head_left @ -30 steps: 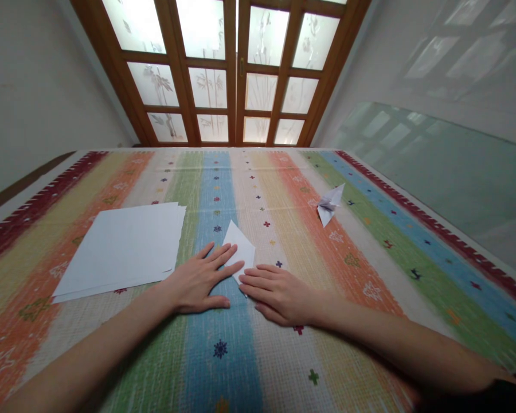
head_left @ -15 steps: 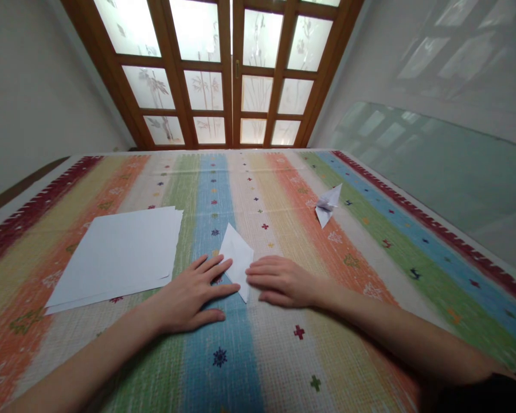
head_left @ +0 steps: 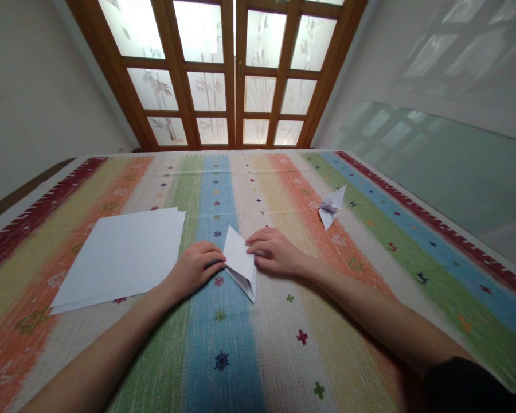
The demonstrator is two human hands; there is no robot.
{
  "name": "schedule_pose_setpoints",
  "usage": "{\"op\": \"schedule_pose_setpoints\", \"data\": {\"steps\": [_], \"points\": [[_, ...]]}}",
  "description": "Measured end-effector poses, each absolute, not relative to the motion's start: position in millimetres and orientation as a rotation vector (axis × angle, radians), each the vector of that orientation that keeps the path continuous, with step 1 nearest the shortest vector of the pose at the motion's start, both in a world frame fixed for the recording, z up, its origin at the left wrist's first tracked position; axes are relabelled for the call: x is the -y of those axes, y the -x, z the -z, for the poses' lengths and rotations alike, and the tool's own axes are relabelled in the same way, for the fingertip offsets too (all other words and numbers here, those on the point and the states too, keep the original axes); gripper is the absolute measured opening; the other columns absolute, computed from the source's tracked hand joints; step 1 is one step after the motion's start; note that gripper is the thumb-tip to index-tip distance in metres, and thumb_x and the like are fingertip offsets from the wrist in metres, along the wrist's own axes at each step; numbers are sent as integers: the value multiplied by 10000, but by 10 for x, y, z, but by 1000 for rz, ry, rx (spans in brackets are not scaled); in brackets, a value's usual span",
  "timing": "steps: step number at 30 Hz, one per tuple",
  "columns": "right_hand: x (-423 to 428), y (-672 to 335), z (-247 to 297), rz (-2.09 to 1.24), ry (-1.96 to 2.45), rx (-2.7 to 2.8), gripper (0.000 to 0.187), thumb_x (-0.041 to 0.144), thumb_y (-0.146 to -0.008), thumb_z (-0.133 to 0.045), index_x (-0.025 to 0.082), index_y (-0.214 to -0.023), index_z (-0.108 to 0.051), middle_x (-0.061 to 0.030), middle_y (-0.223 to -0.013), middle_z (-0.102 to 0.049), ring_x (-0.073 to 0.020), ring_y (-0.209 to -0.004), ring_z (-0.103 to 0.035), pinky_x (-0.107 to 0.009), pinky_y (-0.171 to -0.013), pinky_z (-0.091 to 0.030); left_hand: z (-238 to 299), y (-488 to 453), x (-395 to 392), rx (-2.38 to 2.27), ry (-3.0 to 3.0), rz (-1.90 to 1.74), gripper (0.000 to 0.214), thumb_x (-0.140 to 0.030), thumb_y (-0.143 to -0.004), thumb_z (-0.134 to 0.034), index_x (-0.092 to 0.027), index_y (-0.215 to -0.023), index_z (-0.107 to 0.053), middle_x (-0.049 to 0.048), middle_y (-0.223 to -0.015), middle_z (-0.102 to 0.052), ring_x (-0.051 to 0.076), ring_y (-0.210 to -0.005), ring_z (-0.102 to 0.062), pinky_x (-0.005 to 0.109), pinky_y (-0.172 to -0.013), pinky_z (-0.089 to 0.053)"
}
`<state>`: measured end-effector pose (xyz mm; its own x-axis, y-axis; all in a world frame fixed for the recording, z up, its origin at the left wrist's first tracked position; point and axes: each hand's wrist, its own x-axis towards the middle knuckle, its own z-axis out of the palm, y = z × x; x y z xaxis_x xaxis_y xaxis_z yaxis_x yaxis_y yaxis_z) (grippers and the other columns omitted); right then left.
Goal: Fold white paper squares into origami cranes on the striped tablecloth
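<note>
A folded piece of white paper [head_left: 239, 255] lies on the striped tablecloth between my hands, one point toward the far side and its lower layers slightly parted near me. My left hand [head_left: 201, 265] is closed at its left corner, thumb and fingers pinching the edge. On the other side, my right hand [head_left: 275, 250] has its fingers curled together against the upper right edge of the paper. The tips of the right fingers touch the paper; its thumb is partly hidden.
To the left lies a stack of white paper sheets [head_left: 120, 252]. A folded paper figure [head_left: 332, 206] rests farther off on the right. The striped tablecloth [head_left: 219, 367] covers the table, with a glass-like panel [head_left: 434, 166] along the right wall.
My left hand has gone from lying flat with spread fingers to pinching the paper's left corner. My right hand has moved up along the right edge. The paper's lower layers now show parted.
</note>
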<state>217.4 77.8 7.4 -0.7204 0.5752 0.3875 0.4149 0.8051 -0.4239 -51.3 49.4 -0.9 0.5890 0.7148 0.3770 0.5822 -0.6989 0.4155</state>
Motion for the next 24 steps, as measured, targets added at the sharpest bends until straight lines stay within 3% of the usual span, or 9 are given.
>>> {"op": "schedule_pose_setpoints", "data": {"steps": [6,12,15,19,24], "points": [[-814,-2144,8,-470,840,2467,64,213,-838,-691,212,-801,-744,-45,-959,-757,-190,-911,-650,-382,-884,-374,33,496,-482,-1096,-2658,-798,226,-281,-939,-547,-199,-837,-731,51,-819,-693,181,-765,-601,320,-710,-484],[-817,-2037,-34,-608,1156,2301,192,264,-790,-774,177,-644,-683,-22,-758,-718,-159,-752,-606,-323,-776,-368,-51,382,-453,-1379,-2444,-677,145,-200,-865,-620,-178,-751,-706,33,-723,-662,189,-745,-589,321,-699,-459],[-778,-2054,-55,-673,1117,2258,165,252,-802,-762,181,-671,-692,-12,-763,-718,-146,-739,-615,-306,-772,-373,-57,374,-431,-1406,-2426,-661,131,-207,-861,-636,-182,-758,-712,35,-751,-669,195,-765,-593,332,-721,-458],[-706,-2127,-29,-643,1050,2266,74,197,-800,-762,197,-746,-711,-9,-841,-746,-166,-850,-655,-351,-878,-333,-24,425,-395,-1341,-2570,-677,152,-239,-888,-624,-192,-794,-732,43,-761,-660,205,-767,-583,352,-732,-451],[-677,-2131,-23,-605,1106,2294,112,182,-798,-762,187,-707,-698,-22,-881,-746,-175,-880,-655,-372,-892,-294,-25,449,-391,-1259,-2608,-662,150,-261,-905,-602,-189,-835,-715,51,-821,-678,210,-804,-583,349,-747,-455]]}}
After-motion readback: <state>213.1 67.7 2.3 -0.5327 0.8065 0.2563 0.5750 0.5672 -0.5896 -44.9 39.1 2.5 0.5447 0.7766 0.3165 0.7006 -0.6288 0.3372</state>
